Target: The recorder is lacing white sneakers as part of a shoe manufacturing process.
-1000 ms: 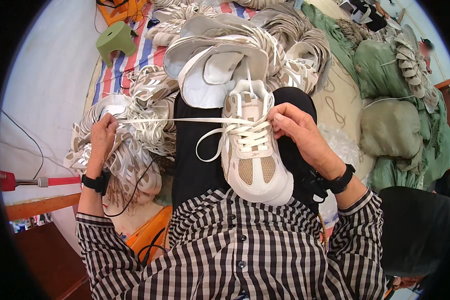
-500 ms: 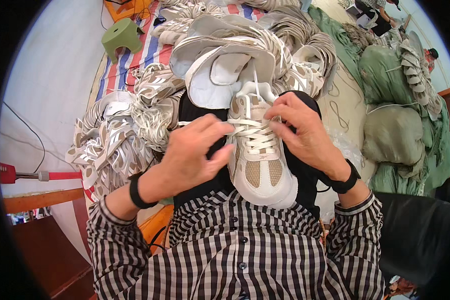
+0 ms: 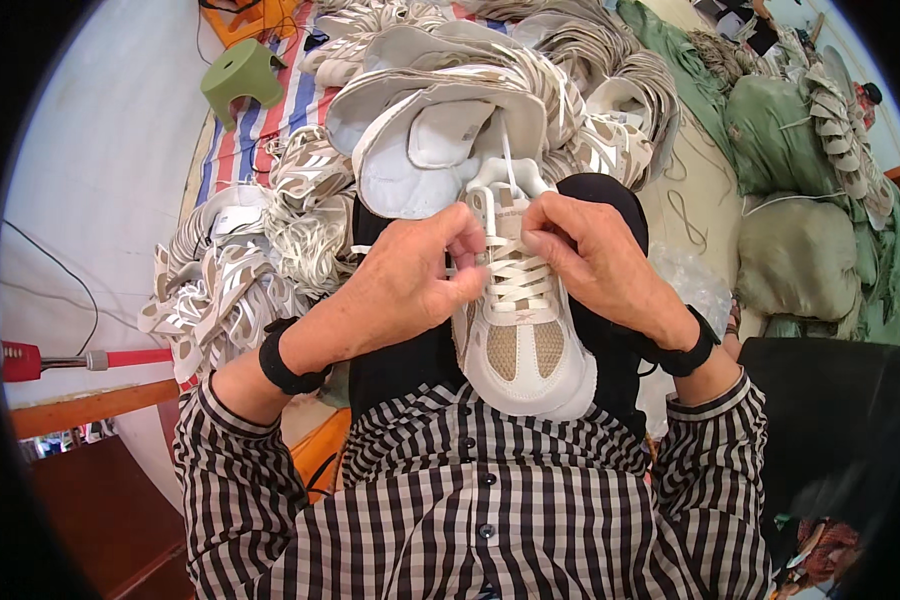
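I see the white and tan sneaker (image 3: 518, 325) on the lap, my left hand (image 3: 410, 275) and right hand (image 3: 595, 262) pinching its white laces (image 3: 515, 275) near the tongue; fingertips hide the lace ends.

Few packages show, and no signs or screens. At the right of the frame, large green cloth sacks (image 3: 805, 160) lie bulging and stacked from the upper right down toward mid-right, the lower one (image 3: 800, 275) a paler olive green with a cord drawn across its top. Just left of that sack, at mid-right, a crumpled clear plastic bag (image 3: 695, 290) lies beside the person's knee. On the shoe's tongue near the centre sits a small woven label (image 3: 517, 312), beige with a darker mark, partly crossed by white laces. Its lettering is too small to make out.
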Action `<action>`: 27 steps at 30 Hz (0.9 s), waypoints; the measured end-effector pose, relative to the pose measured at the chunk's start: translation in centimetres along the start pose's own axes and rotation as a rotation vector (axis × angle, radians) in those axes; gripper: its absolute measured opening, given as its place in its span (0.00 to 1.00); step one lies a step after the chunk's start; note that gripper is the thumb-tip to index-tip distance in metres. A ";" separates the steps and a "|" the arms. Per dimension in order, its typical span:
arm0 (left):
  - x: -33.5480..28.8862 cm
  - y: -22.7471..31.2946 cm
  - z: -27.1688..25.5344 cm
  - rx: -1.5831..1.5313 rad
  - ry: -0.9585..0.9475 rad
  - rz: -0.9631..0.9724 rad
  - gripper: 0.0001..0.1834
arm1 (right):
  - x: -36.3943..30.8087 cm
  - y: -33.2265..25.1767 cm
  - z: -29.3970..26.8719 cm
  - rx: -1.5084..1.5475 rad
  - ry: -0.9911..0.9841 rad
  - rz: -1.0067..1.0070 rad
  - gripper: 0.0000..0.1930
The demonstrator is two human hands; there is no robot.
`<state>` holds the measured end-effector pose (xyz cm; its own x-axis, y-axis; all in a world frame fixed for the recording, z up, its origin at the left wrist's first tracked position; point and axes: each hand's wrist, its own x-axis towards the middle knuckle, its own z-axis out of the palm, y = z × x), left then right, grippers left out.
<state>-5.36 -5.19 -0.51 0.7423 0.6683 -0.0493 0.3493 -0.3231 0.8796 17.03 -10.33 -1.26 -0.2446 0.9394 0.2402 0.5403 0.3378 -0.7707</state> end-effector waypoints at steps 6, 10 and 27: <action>0.6 0.0 0.4 -0.122 -0.037 0.009 0.09 | 0.0 0.5 0.1 0.238 -0.019 0.162 0.04; 0.4 0.3 -0.2 0.227 0.099 0.087 0.10 | 0.0 0.3 -0.3 0.493 0.013 0.234 0.03; 0.8 0.4 -2.9 -0.477 -0.258 -0.126 0.06 | -6.6 1.1 -11.9 0.697 0.538 0.291 0.05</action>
<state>-6.30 -2.82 1.16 0.8487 0.4766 -0.2292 0.1909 0.1280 0.9732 28.82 -15.46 3.36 0.3254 0.9414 0.0884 -0.1269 0.1361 -0.9825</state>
